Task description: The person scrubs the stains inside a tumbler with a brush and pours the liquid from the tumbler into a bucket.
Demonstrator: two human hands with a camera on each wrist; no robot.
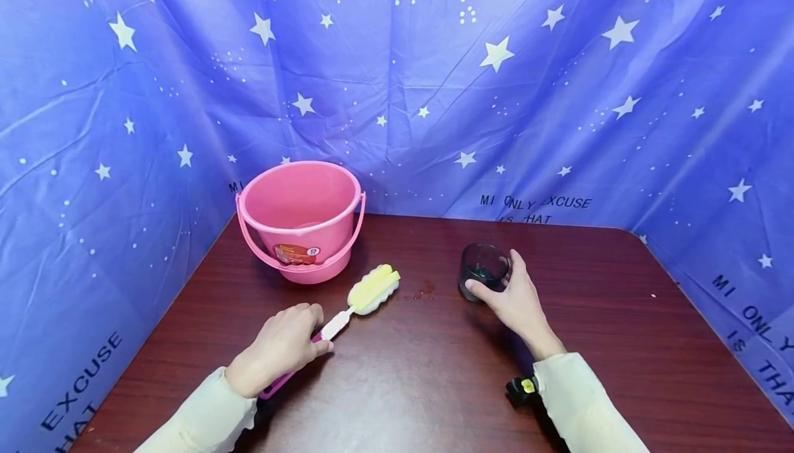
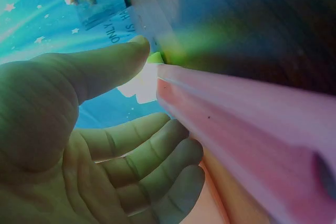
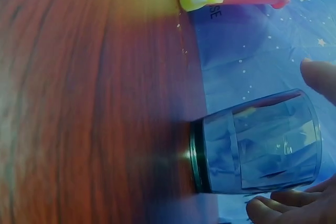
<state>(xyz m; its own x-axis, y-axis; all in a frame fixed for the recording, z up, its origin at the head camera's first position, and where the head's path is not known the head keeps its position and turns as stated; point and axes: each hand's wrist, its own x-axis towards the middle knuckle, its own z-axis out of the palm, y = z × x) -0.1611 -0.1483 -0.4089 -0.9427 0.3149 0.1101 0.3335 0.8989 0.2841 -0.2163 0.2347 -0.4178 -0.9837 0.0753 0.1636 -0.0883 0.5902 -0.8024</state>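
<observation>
A sponge cup brush (image 1: pixel 336 326) with a pink-purple handle, white neck and yellow-and-white head lies slantwise on the table at centre left. Over its handle is my left hand (image 1: pixel 282 346). In the left wrist view, the thumb stands apart from the loosely bent fingers (image 2: pixel 152 156), and the handle (image 2: pixel 226 114) runs just past the fingertips. A clear dark-tinted drinking glass (image 1: pixel 482 272) stands upright on the table, right of centre. Around it is my right hand (image 1: pixel 520 301), thumb on the near side. A gap shows between thumb (image 3: pixel 320 80) and glass (image 3: pixel 262 145) in the right wrist view; the other fingertips are close beside its wall.
A pink bucket (image 1: pixel 298 222) with its handle lowered to the front stands at the back left of the brown table (image 1: pixel 434 384). Small wet drops (image 1: pixel 425 289) lie between brush and glass. A blue star-patterned cloth (image 1: pixel 397 81) hangs around the table.
</observation>
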